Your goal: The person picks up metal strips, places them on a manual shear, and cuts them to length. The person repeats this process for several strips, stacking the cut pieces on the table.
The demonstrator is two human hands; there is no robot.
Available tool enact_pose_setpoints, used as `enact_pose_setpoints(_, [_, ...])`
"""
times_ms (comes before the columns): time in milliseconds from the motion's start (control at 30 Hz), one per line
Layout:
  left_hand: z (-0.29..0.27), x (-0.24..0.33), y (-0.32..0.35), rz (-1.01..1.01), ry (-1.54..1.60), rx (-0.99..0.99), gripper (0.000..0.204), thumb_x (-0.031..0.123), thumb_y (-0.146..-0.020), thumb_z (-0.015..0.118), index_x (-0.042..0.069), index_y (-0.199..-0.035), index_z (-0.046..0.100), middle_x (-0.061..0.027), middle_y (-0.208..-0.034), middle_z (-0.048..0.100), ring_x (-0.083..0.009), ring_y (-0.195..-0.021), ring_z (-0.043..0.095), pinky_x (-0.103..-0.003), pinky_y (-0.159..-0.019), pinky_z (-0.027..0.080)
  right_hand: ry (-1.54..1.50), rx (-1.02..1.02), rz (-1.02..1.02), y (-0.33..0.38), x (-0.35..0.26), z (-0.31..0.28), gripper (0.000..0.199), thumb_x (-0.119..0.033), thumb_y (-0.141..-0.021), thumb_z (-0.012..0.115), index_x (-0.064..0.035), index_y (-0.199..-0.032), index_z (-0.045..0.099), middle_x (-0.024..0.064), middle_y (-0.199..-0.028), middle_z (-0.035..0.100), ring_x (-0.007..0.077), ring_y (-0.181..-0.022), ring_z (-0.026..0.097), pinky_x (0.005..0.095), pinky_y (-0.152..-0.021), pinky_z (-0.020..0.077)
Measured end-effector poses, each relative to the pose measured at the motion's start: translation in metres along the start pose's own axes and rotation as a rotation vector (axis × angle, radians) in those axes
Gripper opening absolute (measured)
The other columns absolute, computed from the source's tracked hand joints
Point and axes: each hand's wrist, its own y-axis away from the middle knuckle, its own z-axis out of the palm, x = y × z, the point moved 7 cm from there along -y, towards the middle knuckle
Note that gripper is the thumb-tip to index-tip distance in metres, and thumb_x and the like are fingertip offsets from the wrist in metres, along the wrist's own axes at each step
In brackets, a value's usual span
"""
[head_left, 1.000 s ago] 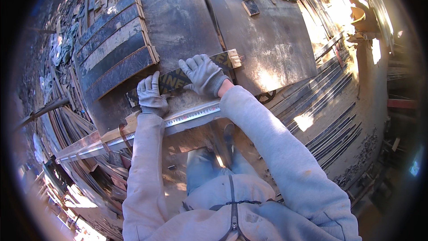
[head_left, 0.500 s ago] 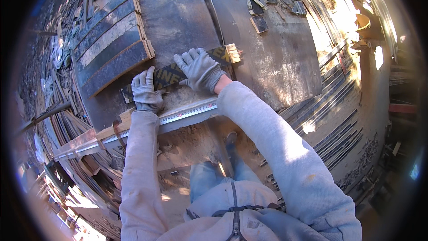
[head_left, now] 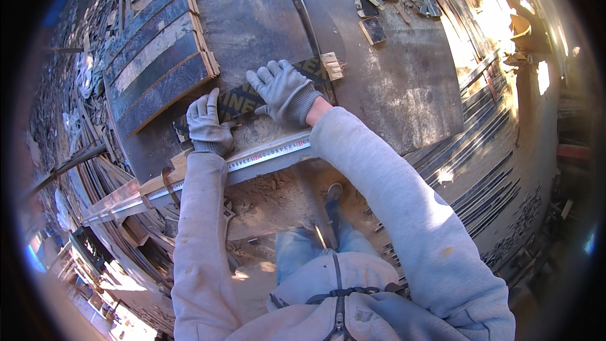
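A dark plywood strip (head_left: pixel 237 102) with yellow printing lies slantwise on the metal-topped bench (head_left: pixel 246 12). My gloved left hand (head_left: pixel 210 124) rests flat on its left part, fingers stretched out and thumb spread. The gloved right hand (head_left: pixel 283 90) lies on the strip farther right, fingers extended over its face. Pale, splintered layers (head_left: pixel 331 66) show at the strip's right end, beside a long dark slot (head_left: pixel 298 1) in the bench top. Between me and the strip, a printed measuring scale (head_left: pixel 268 153) runs along the bench's near edge, partly hidden by my sleeves.
Several dark plywood boards (head_left: pixel 165 57) lie side by side at the left, their pale edges toward the slot. Small offcuts (head_left: pixel 372 30) are scattered at the far right of the bench. Long thin strips (head_left: pixel 480 205) lie on the ground to the right.
The view has shifted slightly. The strip's right end appears a little farther from me, with its splintered layers showing more; both hands stay on the strip.
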Motion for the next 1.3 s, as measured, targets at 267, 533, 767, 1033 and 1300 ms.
enact_pose_setpoints(267, [0.001,0.0,-0.001,0.021,0.011,0.03,0.101,0.023,-0.066,0.097,0.014,-0.156,0.052,-0.0135,-0.137,0.059,-0.0367,-0.131,0.055,-0.05,-0.116,0.043,-0.02,-0.039,0.016,-0.003,0.002,0.008,0.086,-0.057,-0.099,0.066,0.0016,-0.159,0.046,0.0181,-0.147,0.059,0.0347,-0.139,0.053,0.0475,-0.118,0.0396])
enact_pose_setpoints(533, [0.0,-0.001,0.0,0.005,0.011,0.031,0.099,0.022,-0.067,0.097,0.014,-0.155,0.053,-0.0132,-0.137,0.06,-0.0366,-0.131,0.055,-0.05,-0.117,0.043,0.035,0.065,-0.001,-0.001,-0.002,0.002,0.085,-0.058,-0.096,0.069,0.001,-0.154,0.051,0.0164,-0.137,0.063,0.0328,-0.131,0.057,0.0451,-0.11,0.0425])
enact_pose_setpoints(767, [0.002,-0.001,-0.001,-0.002,-0.006,0.053,0.097,0.023,-0.068,0.096,0.016,-0.155,0.053,-0.0117,-0.139,0.06,-0.0358,-0.133,0.055,-0.049,-0.118,0.042,0.064,0.136,0.002,0.0,-0.001,0.007,0.083,-0.058,-0.094,0.072,-0.0001,-0.151,0.055,0.0147,-0.134,0.063,0.0315,-0.127,0.058,0.0454,-0.107,0.0442])
enact_pose_setpoints(1033, [0.011,-0.008,-0.001,-0.001,-0.068,0.012,0.099,0.033,-0.072,0.095,0.017,-0.158,0.05,-0.0111,-0.143,0.057,-0.0346,-0.137,0.052,-0.049,-0.122,0.038,0.082,0.135,0.004,-0.001,-0.003,0.005,0.082,-0.059,-0.092,0.073,-0.0012,-0.149,0.057,0.015,-0.134,0.063,0.0318,-0.126,0.058,0.0456,-0.107,0.0446])
enact_pose_setpoints(1300, [0.015,-0.01,-0.002,-0.025,-0.108,0.029,0.098,0.029,-0.072,0.095,0.019,-0.158,0.05,-0.0107,-0.144,0.057,-0.0343,-0.138,0.052,-0.048,-0.123,0.038,0.086,0.092,0.024,-0.004,-0.001,0.01,0.08,-0.058,-0.099,0.065,-0.003,-0.156,0.051,0.0172,-0.141,0.06,0.0346,-0.133,0.054,0.047,-0.115,0.0391])
